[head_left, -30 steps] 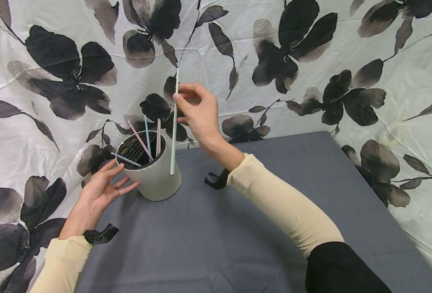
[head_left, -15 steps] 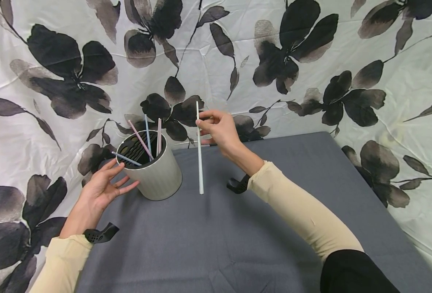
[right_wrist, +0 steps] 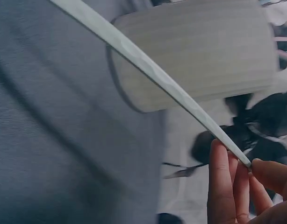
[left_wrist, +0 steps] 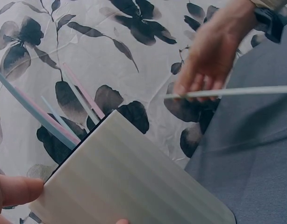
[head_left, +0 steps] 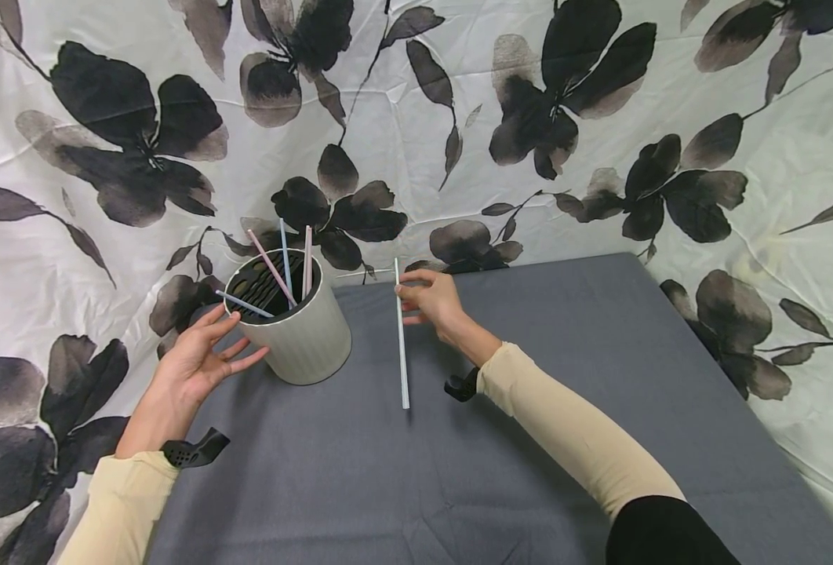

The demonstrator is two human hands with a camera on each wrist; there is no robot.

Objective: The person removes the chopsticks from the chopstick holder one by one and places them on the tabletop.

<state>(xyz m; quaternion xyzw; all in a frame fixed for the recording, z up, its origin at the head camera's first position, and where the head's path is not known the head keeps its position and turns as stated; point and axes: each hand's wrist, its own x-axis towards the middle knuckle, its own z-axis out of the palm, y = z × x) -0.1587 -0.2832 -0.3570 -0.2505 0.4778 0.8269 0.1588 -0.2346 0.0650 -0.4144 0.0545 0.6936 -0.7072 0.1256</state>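
Observation:
My right hand [head_left: 434, 302] pinches a long pale drinking straw [head_left: 402, 345] near its top end, between thumb and fingers. The straw hangs nearly upright, its lower end close over the grey cloth. In the right wrist view, the straw [right_wrist: 157, 77] slants across in front of the holder. My left hand [head_left: 194, 361] rests against the side of a cream ribbed holder [head_left: 311, 337], fingers spread and fairly straight at its rim. Pink and blue straws [head_left: 271, 267] lean in the holder's black slotted insert, and one blue straw [head_left: 243, 304] lies low across the rim.
A grey cloth [head_left: 529, 439] covers the table, with creases near the front. Behind it hangs a white sheet [head_left: 459, 157] with dark flowers, close to the holder. The table's right edge [head_left: 748, 408] runs diagonally. Black bands [head_left: 194, 450] are on both wrists.
My right hand has carried the pale straw from beside the holder to the right and down toward the cloth. My left hand and the holder have stayed in place.

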